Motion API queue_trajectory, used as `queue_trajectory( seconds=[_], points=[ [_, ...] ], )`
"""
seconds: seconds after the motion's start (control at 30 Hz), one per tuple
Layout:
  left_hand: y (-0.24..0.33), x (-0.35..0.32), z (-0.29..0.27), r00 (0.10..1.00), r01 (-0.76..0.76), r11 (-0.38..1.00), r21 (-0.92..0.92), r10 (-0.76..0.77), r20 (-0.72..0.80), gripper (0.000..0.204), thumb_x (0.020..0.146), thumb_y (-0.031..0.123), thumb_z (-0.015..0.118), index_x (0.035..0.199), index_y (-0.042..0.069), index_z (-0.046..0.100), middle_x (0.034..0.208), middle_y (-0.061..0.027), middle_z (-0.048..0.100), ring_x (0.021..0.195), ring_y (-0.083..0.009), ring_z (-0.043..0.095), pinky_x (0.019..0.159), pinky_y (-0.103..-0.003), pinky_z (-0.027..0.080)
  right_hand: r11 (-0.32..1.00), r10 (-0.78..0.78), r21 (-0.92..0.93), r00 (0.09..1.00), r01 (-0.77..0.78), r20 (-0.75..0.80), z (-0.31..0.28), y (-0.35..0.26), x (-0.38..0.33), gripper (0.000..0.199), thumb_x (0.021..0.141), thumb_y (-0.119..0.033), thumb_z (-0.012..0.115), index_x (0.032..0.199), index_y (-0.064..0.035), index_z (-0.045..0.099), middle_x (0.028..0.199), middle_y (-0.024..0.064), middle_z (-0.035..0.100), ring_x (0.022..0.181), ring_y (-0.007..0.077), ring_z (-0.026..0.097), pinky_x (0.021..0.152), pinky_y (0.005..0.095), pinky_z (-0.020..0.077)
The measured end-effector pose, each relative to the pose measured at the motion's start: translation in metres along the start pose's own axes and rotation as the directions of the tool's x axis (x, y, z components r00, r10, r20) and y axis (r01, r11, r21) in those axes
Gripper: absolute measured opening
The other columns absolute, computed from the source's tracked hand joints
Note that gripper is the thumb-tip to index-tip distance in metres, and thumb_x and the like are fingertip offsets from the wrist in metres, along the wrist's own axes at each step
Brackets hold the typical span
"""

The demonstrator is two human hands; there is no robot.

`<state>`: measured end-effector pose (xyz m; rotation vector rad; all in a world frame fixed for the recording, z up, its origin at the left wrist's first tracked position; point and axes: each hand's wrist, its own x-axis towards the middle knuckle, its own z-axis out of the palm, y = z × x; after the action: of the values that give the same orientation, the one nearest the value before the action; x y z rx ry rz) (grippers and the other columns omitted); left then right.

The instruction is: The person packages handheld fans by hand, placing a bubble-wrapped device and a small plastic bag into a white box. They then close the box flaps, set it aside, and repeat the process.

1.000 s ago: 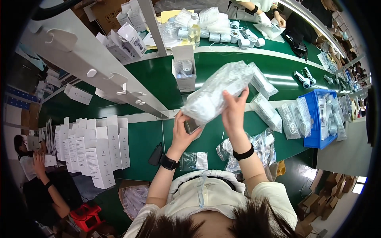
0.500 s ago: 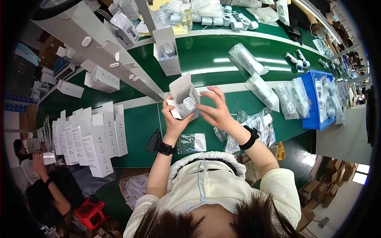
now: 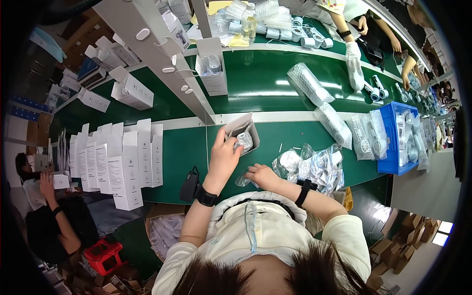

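An open white box (image 3: 255,137) stands tilted on the green bench in front of me, its lid flap raised. Inside it a white device in clear wrap (image 3: 244,140) shows near the opening. My left hand (image 3: 225,156) is closed on the box's near left edge, with fingertips at the opening by the device. Just to the right and nearer, my right hand (image 3: 264,176) has its fingers curled on a small clear plastic bag (image 3: 243,180) lying on the bench. Much of that bag is hidden by the hand. A heap of clear bags with white parts (image 3: 317,167) lies beside my right wrist.
Standing white boxes (image 3: 125,172) fill the left side. Bubble-wrapped packs (image 3: 334,124) lead to a blue crate (image 3: 396,167) at right. Another open box (image 3: 214,83) stands beyond the metal post (image 3: 182,93). A co-worker's gloved hand (image 3: 354,69) reaches in at the far right.
My right hand has left the box and moved down to the small bag. The box has been lowered and moved right with my left hand. A co-worker's gloved hand has appeared.
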<state>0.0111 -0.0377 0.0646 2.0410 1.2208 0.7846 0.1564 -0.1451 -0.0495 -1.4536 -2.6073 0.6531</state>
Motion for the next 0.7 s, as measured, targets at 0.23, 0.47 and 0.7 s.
queue_trajectory(
  seconds=[0.23,0.47,0.7],
  points=[
    [-0.001,0.016,-0.008,0.980,0.114,0.986,-0.123,-0.131,-0.149,0.012,0.066,0.002,0.066,0.069,-0.005,0.056,0.067,-0.0110,0.053,0.055,-0.0199,0.048,0.053,-0.028,0.039,0.920,0.109,0.293,0.551,0.258,-0.828,-0.128,-0.014,0.017,0.025,0.058,0.004,0.061,0.079,-0.0076,0.061,0.080,0.0040,0.054,0.079,0.0215,0.054,0.066,0.0339,0.0442],
    [-0.008,0.018,-0.007,0.961,0.132,0.966,-0.221,-0.179,-0.209,0.012,0.067,0.002,0.065,0.066,-0.006,0.056,0.060,-0.0097,0.053,0.047,-0.0150,0.045,0.048,-0.027,0.036,0.936,-0.353,-0.211,0.754,0.282,-0.555,-0.142,-0.004,0.049,0.019,0.063,-0.012,0.066,0.082,-0.0078,0.062,0.084,0.0021,0.057,0.091,0.0210,0.053,0.082,0.0403,0.0397],
    [0.001,0.009,-0.034,0.960,-0.030,0.989,-0.144,-0.011,-0.280,0.019,0.069,0.007,0.067,0.085,-0.001,0.057,0.103,-0.0144,0.057,0.092,-0.0286,0.057,0.079,-0.031,0.044,0.960,-0.278,-0.133,0.888,0.245,-0.367,-0.140,0.004,0.037,0.049,0.065,-0.032,0.072,0.105,-0.0090,0.057,0.105,0.0056,0.056,0.106,0.0231,0.046,0.098,0.0447,0.0276]
  ],
)
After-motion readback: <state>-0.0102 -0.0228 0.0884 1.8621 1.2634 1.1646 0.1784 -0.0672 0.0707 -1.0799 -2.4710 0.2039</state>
